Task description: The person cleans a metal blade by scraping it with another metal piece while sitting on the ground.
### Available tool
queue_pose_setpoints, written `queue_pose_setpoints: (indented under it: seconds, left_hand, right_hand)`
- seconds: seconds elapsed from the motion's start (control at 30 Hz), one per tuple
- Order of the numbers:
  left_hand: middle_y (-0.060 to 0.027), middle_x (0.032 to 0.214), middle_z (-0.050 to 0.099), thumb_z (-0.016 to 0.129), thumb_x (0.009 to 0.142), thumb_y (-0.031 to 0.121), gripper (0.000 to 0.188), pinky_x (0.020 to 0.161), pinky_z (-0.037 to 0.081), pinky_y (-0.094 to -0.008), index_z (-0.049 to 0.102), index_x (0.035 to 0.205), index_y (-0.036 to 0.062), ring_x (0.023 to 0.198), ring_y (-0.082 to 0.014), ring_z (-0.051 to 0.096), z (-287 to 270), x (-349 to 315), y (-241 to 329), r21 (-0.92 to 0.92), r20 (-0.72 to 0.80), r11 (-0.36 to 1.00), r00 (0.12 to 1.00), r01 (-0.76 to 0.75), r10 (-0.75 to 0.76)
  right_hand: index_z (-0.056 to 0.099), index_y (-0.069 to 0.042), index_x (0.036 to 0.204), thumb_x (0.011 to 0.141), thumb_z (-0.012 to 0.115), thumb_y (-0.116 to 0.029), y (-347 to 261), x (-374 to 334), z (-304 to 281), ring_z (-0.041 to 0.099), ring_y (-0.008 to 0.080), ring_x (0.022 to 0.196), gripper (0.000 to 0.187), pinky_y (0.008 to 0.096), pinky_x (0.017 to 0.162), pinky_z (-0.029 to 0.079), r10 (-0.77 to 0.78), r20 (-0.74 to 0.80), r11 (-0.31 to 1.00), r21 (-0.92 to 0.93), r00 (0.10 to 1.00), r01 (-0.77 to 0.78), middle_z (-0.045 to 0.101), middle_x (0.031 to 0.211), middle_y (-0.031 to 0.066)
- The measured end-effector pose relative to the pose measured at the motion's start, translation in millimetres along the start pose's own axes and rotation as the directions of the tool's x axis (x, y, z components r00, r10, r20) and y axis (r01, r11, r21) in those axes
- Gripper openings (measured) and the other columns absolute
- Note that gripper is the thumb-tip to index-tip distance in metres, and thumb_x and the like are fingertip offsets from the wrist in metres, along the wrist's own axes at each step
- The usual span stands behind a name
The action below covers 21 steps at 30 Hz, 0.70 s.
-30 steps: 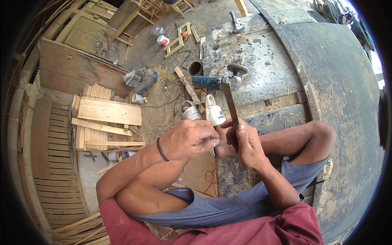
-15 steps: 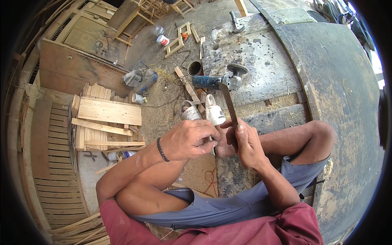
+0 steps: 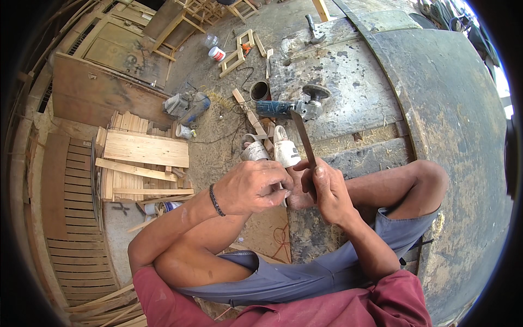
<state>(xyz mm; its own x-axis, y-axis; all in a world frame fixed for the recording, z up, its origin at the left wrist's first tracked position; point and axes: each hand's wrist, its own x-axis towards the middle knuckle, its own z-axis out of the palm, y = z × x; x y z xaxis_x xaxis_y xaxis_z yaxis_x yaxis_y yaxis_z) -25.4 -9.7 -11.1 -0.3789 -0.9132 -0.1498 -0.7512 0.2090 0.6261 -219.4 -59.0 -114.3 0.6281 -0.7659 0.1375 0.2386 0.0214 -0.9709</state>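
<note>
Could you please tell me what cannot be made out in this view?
In the head view:
Flat bar: near end hidden by the right hand.
Left hand: any small thing inside is hidden by its curled fingers.
Wooden post: far end cut off by the upper edge.

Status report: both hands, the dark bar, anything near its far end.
Right hand gripping dark bar. Left hand curled close by, contents unclear. Blue angle grinder beside bar's far end in view; contact unclear.

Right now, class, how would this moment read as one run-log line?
left hand: curled, contents hidden | right hand: gripping flat dark strip | blue angle grinder: beyond both hands | stacked planks: person's left
</note>
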Motion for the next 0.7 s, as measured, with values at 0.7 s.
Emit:
queue_pose_setpoints:
  seconds: [0.7]
  left_hand:
    - [-0.0119,0.093,0.07,0.068,0.081,0.0,0.016,0.077,0.056,-0.0381,0.069,0.097,0.0022,0.086,-0.0298,0.07,4.8,1.0,0.1,0.008,-0.055,1.0,0.998,-0.024,0.025]
  right_hand:
    - [0.063,-0.001,0.111,0.109,0.033,-0.04,-0.1,0.1,-0.3,0.061,0.0206,0.056,0.049,0.0348,0.058,0.046,-0.012,-0.003,1.0,-0.019,1.0,0.011,0.056,0.06,0.0097]
